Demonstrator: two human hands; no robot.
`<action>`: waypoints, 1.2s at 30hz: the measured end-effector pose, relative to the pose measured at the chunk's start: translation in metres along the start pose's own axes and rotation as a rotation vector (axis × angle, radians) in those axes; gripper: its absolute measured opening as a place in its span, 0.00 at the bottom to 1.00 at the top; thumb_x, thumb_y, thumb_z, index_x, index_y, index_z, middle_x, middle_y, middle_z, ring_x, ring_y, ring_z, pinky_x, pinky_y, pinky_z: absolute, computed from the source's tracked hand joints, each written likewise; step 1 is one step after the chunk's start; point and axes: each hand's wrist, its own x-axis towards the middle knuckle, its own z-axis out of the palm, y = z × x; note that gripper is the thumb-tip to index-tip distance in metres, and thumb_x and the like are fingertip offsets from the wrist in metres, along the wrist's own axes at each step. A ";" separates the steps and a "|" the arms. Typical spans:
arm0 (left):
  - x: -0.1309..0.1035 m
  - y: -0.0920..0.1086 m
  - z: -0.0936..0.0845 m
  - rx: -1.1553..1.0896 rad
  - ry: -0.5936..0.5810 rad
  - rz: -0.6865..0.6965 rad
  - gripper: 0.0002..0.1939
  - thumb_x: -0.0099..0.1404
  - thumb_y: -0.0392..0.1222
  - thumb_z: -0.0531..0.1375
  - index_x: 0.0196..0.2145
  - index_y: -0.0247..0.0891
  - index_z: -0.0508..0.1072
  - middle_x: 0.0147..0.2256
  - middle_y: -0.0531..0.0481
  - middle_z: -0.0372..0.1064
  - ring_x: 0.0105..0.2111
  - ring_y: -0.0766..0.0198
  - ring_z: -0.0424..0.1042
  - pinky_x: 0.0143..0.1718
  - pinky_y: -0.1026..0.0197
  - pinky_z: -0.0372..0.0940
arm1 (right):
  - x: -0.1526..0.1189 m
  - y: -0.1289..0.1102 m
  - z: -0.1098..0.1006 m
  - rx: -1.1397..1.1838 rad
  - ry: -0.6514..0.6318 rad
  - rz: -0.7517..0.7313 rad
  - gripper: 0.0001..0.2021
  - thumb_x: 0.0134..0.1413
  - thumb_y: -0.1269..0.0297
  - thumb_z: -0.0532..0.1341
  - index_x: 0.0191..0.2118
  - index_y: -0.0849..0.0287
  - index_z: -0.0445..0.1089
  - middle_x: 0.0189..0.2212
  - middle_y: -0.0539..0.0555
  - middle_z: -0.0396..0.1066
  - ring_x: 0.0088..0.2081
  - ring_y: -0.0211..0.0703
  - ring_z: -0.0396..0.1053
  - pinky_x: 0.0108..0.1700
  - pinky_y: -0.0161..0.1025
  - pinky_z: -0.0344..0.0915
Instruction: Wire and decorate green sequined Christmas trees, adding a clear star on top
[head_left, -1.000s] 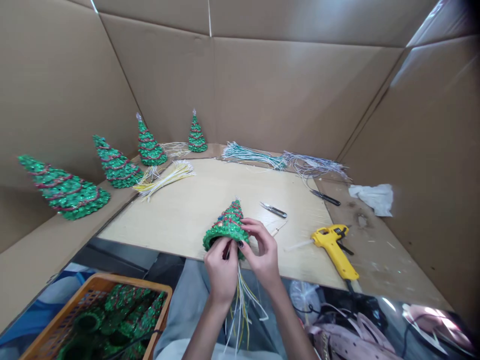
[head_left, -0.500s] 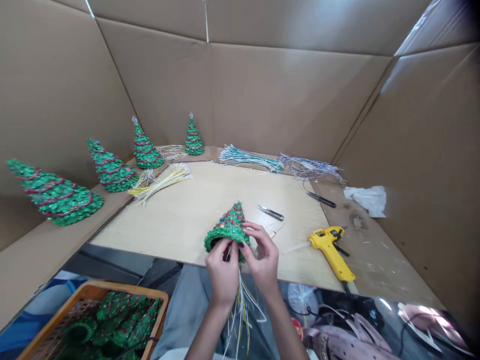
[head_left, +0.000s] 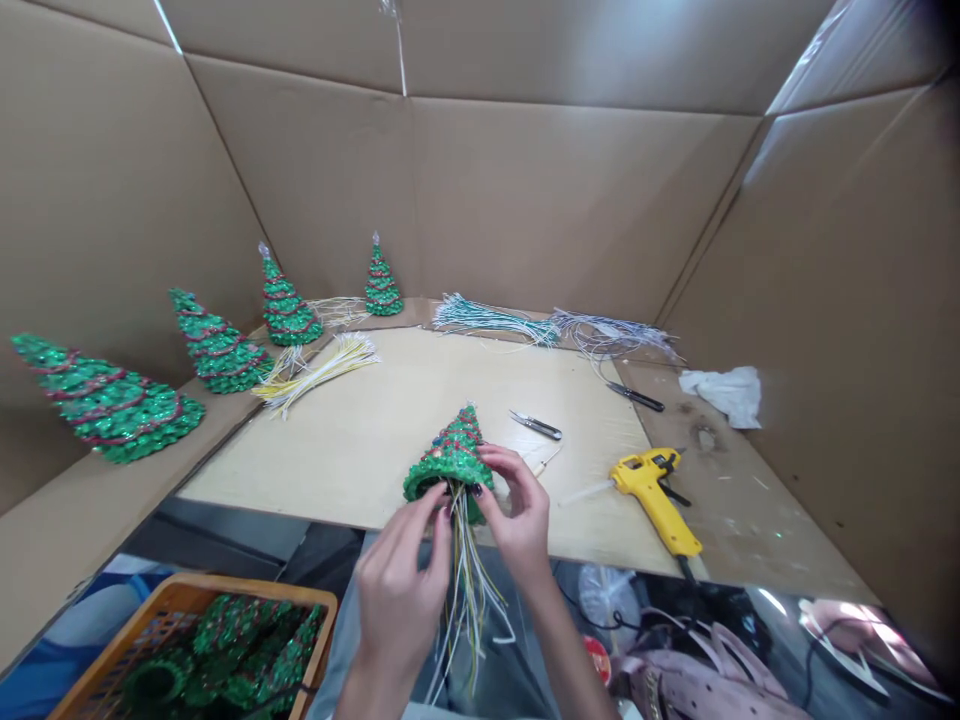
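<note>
Right hand clamped on the small tree, left hand parted, I have wires inside, ends loose.

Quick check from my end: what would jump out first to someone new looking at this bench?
Probably the small glittery tree at the near edge, held in the right hand, with white and yellow wires trailing from its hollow base. Next, the bright yellow glue gun lying to the right, and four larger-looking green trees along the left and back.
</note>
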 end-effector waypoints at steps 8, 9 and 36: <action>0.085 0.000 -0.013 0.134 -0.642 0.323 0.14 0.68 0.38 0.60 0.51 0.43 0.72 0.54 0.44 0.72 0.57 0.50 0.68 0.58 0.46 0.63 | 0.000 -0.002 0.004 0.050 -0.007 0.054 0.28 0.54 0.72 0.66 0.60 0.51 0.63 0.57 0.58 0.69 0.59 0.50 0.70 0.61 0.48 0.69; 0.090 -0.002 -0.010 0.106 -0.714 0.311 0.12 0.68 0.38 0.59 0.50 0.43 0.72 0.54 0.45 0.71 0.57 0.51 0.67 0.58 0.48 0.63 | 0.000 -0.001 0.005 0.050 -0.014 0.059 0.29 0.54 0.72 0.66 0.61 0.50 0.62 0.58 0.58 0.69 0.60 0.50 0.69 0.61 0.48 0.69; 0.094 -0.021 0.000 -0.051 -0.821 0.277 0.09 0.72 0.42 0.58 0.50 0.45 0.68 0.52 0.46 0.69 0.57 0.53 0.63 0.59 0.52 0.59 | 0.005 -0.002 0.007 0.114 0.009 0.114 0.32 0.51 0.74 0.68 0.60 0.46 0.62 0.56 0.53 0.72 0.59 0.45 0.70 0.59 0.42 0.71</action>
